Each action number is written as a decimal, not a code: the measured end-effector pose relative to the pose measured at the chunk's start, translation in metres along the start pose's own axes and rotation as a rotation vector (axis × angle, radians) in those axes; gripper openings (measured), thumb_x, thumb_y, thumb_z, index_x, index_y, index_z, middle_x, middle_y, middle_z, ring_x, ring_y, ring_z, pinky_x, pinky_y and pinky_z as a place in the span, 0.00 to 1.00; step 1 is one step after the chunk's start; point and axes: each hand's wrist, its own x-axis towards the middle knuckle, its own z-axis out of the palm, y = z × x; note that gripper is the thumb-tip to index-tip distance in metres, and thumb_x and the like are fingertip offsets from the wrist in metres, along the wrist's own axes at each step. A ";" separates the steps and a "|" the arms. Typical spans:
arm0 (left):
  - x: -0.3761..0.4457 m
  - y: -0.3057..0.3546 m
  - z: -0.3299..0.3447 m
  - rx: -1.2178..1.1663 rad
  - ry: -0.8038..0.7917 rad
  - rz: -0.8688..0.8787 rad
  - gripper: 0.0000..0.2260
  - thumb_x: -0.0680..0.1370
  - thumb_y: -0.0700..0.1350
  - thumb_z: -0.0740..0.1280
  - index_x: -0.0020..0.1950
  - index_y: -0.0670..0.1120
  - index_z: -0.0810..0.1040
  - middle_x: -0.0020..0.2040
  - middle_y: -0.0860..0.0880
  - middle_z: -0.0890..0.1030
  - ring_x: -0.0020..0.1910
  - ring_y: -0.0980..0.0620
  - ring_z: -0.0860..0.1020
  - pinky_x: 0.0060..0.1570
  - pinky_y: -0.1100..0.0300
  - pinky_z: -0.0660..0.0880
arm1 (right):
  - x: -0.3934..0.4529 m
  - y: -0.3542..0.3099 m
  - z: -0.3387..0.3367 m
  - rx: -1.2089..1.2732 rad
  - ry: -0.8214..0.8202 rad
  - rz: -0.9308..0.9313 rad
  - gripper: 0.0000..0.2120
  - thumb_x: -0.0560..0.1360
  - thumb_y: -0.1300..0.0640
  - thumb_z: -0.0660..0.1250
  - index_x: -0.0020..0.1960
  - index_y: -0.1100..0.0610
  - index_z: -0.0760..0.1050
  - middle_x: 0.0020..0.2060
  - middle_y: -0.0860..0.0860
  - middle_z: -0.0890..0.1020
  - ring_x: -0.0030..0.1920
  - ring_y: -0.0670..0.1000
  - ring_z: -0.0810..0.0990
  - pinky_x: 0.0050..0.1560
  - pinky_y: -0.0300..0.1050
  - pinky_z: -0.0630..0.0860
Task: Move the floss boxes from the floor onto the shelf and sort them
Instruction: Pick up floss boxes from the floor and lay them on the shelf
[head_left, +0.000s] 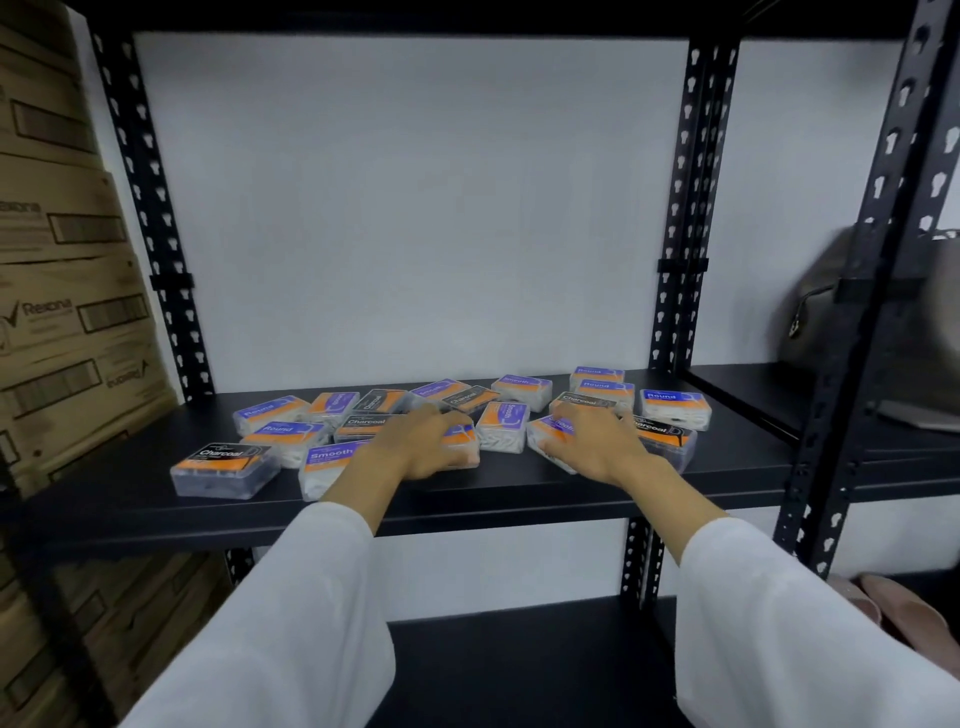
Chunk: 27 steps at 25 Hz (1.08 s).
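Several clear floss boxes with orange and blue or black labels lie scattered on the black shelf (130, 483). A Charcoal box (223, 467) sits at the front left, a Round box (675, 408) at the right, and a Smooth box (503, 425) in the middle. My left hand (421, 441) lies palm down over a box with a blue and orange label (462, 441). Palm down as well, my right hand (592, 441) covers a Smooth box (550, 434). Whether the fingers of either hand grip the boxes is hidden.
Cardboard cartons (62, 312) are stacked at the left of the rack. A grey bag (821, 306) sits on the neighbouring shelf to the right. Black perforated uprights (685, 208) frame the bay. A lower shelf (519, 665) lies beneath, with pink shoes (904, 608) at the right.
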 end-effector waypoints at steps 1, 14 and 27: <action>-0.002 0.001 0.000 0.006 0.017 0.007 0.26 0.75 0.60 0.64 0.72 0.56 0.68 0.71 0.47 0.68 0.66 0.42 0.70 0.64 0.45 0.71 | -0.003 -0.002 0.000 0.009 0.037 -0.006 0.19 0.76 0.39 0.57 0.61 0.48 0.71 0.59 0.51 0.79 0.61 0.56 0.74 0.70 0.60 0.57; -0.107 0.050 0.018 -0.300 0.346 0.036 0.30 0.70 0.64 0.70 0.69 0.59 0.69 0.61 0.53 0.72 0.59 0.52 0.72 0.58 0.54 0.74 | -0.108 -0.015 -0.009 0.185 0.228 -0.137 0.25 0.70 0.44 0.67 0.65 0.48 0.69 0.59 0.55 0.75 0.60 0.56 0.72 0.57 0.56 0.74; -0.192 0.051 0.231 -0.410 0.032 -0.103 0.28 0.68 0.57 0.72 0.68 0.58 0.71 0.62 0.54 0.73 0.56 0.54 0.74 0.58 0.54 0.75 | -0.238 0.042 0.172 0.318 -0.089 0.041 0.27 0.70 0.47 0.70 0.68 0.47 0.68 0.61 0.53 0.73 0.61 0.55 0.72 0.60 0.50 0.73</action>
